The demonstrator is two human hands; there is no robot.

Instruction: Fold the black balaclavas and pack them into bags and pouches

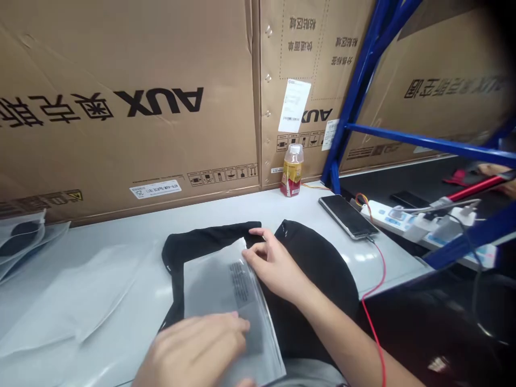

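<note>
White bench (129, 230), glossy | AUX cartons (133, 48) behind, blue frame (350, 97) right | clear bag (212, 279) atop black cloth (318, 263) | right hand (278, 266) pinching bag's edge; left hand (197, 349) half-curled over it, grip unclear

Glossy pale tabletop (226, 211) before tall brown cardboard boxes (181, 48), blue metal frame (363, 70) at right

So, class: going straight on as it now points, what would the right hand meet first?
The right hand would probably meet the black fabric strip; if passing above it, the AUX carton.
</note>
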